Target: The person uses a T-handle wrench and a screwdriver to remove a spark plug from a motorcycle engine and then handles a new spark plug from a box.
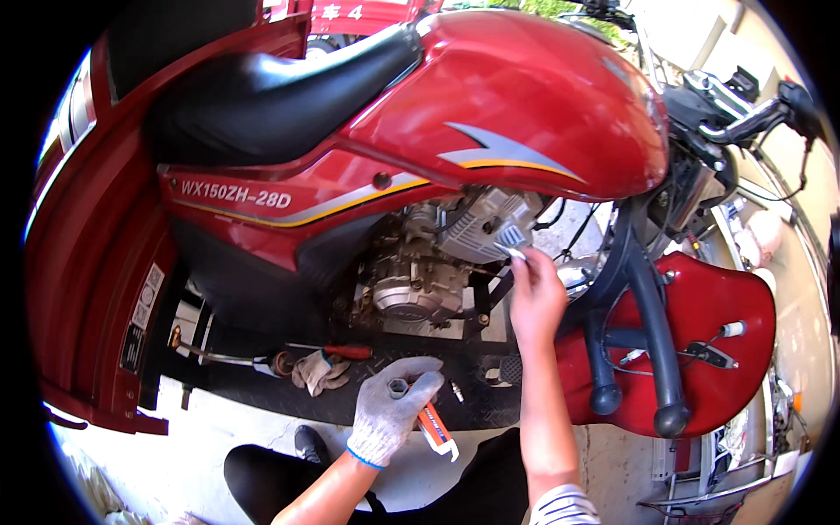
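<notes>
My left hand (389, 407), in a grey knit glove, is closed around a metal socket (398, 387) and a small orange box (434, 427) with its white flap hanging loose. It is above the black footboard (289, 398). My bare right hand (536, 293) reaches up to the engine's finned cylinder (490, 226), pinching a slim white piece (507, 251) whose kind is too small to tell. A spark plug (457, 391) lies on the footboard, just right of my left hand. Below the cylinder is the grey engine case (411, 293).
A red-handled screwdriver (347, 352), a crumpled glove (320, 372) and a metal-shafted tool (223, 357) lie left on the footboard. The red fuel tank (542, 105) overhangs the engine. Dark frame tubes (647, 332) and a red front fender (726, 297) stand at right.
</notes>
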A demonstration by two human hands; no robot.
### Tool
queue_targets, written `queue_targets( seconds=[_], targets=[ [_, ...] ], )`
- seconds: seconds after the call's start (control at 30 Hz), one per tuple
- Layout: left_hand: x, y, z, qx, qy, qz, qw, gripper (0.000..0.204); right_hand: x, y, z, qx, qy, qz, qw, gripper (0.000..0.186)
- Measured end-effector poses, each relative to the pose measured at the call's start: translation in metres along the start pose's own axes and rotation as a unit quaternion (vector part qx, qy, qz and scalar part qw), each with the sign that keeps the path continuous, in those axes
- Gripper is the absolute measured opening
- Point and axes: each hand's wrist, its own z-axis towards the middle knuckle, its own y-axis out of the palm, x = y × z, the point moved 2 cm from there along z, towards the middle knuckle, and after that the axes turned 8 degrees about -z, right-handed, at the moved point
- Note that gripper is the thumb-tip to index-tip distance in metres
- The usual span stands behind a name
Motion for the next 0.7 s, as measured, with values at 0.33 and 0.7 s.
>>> queue_targets(
  seconds=[0.33,0.7],
  targets=[
    [0.000,0.001,0.000,0.006,-0.016,0.017,1.000,0.027,0.053,0.051,0.065,-0.081,-0.107,-0.240,0.961,0.016],
    [-0.006,-0.002,0.001,-0.006,-0.027,-0.006,1.000,0.026,0.045,0.055,0.069,-0.093,-0.131,-0.287,0.944,0.018]
  ],
)
